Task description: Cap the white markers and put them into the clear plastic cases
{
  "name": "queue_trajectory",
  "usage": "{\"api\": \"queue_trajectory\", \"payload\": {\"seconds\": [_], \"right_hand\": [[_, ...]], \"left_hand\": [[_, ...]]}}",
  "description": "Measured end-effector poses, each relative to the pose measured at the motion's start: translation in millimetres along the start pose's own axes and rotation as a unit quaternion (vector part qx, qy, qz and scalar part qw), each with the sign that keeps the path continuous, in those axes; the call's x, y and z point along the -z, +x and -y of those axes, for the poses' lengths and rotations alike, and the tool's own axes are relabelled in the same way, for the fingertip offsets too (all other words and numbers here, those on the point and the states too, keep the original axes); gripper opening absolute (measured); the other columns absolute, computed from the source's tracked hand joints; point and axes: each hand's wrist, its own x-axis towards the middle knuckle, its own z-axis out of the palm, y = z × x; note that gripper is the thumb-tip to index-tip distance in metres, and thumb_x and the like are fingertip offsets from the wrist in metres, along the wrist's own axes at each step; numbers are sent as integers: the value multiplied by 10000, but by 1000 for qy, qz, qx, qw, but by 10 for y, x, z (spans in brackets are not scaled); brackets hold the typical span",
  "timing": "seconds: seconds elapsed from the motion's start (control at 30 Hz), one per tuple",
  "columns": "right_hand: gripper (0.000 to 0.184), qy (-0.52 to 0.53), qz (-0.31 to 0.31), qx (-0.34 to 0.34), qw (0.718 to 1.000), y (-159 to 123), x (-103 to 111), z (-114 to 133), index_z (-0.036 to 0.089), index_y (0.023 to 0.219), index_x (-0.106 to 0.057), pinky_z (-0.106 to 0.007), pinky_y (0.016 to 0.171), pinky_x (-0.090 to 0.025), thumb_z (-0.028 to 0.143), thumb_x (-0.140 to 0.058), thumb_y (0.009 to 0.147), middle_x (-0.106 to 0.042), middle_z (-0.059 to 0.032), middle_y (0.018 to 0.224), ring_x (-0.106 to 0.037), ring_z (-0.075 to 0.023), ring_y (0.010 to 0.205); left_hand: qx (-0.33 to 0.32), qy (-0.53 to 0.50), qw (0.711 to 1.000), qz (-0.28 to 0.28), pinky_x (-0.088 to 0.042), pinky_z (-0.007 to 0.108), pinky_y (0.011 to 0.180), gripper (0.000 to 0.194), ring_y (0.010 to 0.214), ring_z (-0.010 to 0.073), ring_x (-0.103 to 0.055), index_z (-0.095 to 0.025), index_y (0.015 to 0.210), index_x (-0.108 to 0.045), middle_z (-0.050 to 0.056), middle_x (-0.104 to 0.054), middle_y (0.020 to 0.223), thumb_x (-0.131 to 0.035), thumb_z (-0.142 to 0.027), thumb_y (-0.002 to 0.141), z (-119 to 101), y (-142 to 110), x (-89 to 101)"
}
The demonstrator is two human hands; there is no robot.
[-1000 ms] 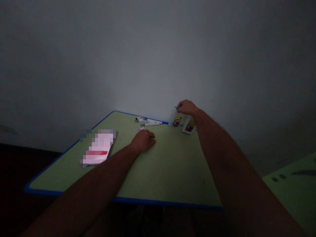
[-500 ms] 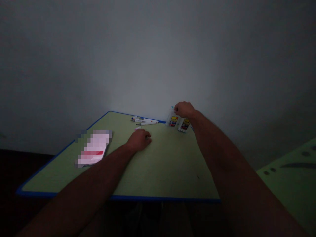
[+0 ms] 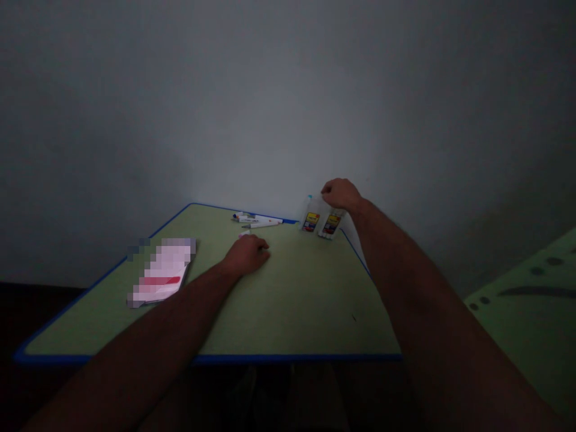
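Observation:
My left hand (image 3: 247,254) rests on the table with its fingers loosely bent and apart, holding nothing that shows. Just behind it peeks out a small white and pink item (image 3: 244,233), mostly covered by the hand. My right hand (image 3: 342,194) is held above two clear plastic cases, its fingertips pinched together; whether anything is between them is hidden. The left case (image 3: 310,221) stands upright with a light-blue tip at its top corner. Beside it, the right case (image 3: 330,224) has several white marker ends at its bottom and is partly hidden by the hand.
Several white markers (image 3: 261,222) lie by the table's back edge. A phone with a lit, blurred screen (image 3: 164,267) lies on the left. The green table (image 3: 288,312) has a blue rim and meets a grey wall (image 3: 270,120). Another green surface (image 3: 531,330) is at the right.
My right hand has moved off the left case's light-blue tip, rightward and slightly up. My left hand stays resting on the table. The whole view has shifted a little to the right.

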Motion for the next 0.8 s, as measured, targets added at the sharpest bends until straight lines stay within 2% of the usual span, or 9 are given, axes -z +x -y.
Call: {"api": "queue_trajectory", "payload": {"seconds": [0.2,0.37,0.5,0.67,0.8], "right_hand": [[289,-58,-10,-18,998,-138,-67,-348,180,1073,-787,-373,892,-522,226,-682,807,-750,-124,1122,-681,-273,1040],[307,-87,-22,-7,996,-255,-178,-481,180,1090,-757,-375,892,-507,267,-724,797,-702,-142,1152,-640,-282,1076],[447,-83,-41,1,996,-270,-265,-580,163,1232,-686,-397,938,-496,262,-735,798,-661,-163,1242,-613,-304,1140],[761,-34,1,-33,999,-243,-358,-699,134,1447,-524,-390,976,-488,282,-815,759,-622,-200,1360,-608,-318,1211],[782,-2,27,-41,999,-246,-394,-737,124,1481,-487,-363,961,-497,269,-802,780,-651,-187,1349,-642,-305,1188]], "left_hand": [[7,4,1000,-1,-495,370,964,398,1038,266,-675,-174,1119,-778,120,-756,1088,-560,-402,876,-6,3,5],[5,-5,1000,-1,-494,371,969,401,1036,263,-676,-167,1107,-780,123,-757,1079,-567,-410,868,17,11,-17],[3,-9,1000,-9,-491,383,977,398,1026,268,-677,-162,1099,-782,128,-757,1073,-566,-402,866,24,11,-23],[8,-10,1000,-2,-497,380,955,399,1013,271,-676,-162,1105,-782,129,-754,1067,-572,-400,864,9,-1,-1],[11,-14,1000,-3,-499,376,945,398,1022,273,-672,-162,1110,-781,128,-751,1076,-577,-398,863,16,-1,-8]]}}
